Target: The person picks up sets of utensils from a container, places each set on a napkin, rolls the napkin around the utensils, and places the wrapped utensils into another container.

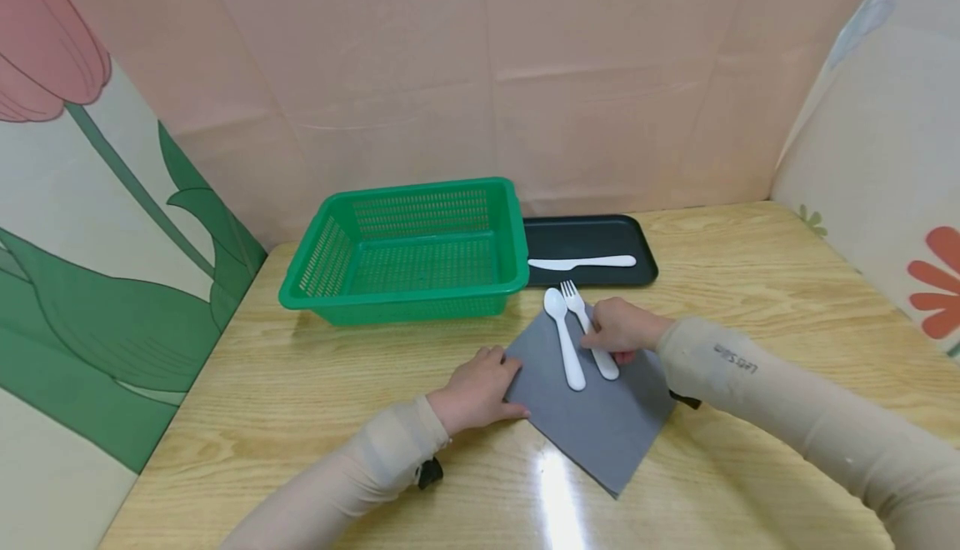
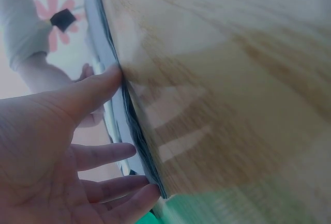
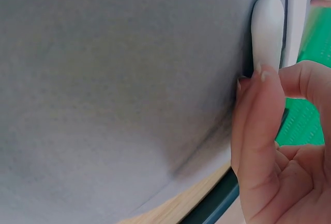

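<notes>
A folded grey napkin (image 1: 622,425) lies on the table, with a white plastic spoon (image 1: 564,337) and a white plastic fork (image 1: 603,362) side by side on it. My right hand (image 1: 626,327) pinches the fork's handle between thumb and fingers, and the handle's rounded end (image 3: 268,27) shows beyond the fingertips in the right wrist view. At the napkin's left edge rests my left hand (image 1: 477,390), fingers spread and loosely extended. In the left wrist view its thumb and fingertips touch the napkin's layered edge (image 2: 135,125).
A green plastic basket (image 1: 420,304) stands at the back left of the napkin. Beside it, a black tray (image 1: 577,233) holds a white plastic knife (image 1: 585,262). A pink cover hangs behind the table, and printed flower panels flank both sides.
</notes>
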Tool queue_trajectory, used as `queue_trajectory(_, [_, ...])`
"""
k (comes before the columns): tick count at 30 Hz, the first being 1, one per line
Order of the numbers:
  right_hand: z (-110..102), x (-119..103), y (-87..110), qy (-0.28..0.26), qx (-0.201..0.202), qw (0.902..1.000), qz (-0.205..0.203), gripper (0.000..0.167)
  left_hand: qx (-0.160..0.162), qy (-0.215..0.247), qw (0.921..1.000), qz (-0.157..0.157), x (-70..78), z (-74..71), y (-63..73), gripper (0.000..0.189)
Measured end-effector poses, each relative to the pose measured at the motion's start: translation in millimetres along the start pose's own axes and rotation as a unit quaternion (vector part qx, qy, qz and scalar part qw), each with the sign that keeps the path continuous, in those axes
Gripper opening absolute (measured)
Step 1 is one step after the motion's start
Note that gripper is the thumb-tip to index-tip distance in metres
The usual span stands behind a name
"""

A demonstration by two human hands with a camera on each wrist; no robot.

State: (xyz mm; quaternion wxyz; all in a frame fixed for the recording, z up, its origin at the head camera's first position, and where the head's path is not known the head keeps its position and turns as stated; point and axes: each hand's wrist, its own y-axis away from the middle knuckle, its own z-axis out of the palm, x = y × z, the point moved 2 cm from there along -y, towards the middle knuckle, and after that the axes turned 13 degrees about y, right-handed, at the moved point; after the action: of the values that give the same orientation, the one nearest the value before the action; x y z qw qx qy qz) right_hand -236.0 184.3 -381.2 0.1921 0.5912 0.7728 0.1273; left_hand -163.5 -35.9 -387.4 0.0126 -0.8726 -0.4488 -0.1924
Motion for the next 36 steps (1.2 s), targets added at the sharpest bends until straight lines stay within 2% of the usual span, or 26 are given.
queue_trajectory(36, [1.9, -4.0, -0.2, -0.020, -0.030, 0.9993, -0.009, 0.028, -0.006, -0.005, 1.0000, 0.000, -0.1, -1.1, -1.3, 0.063])
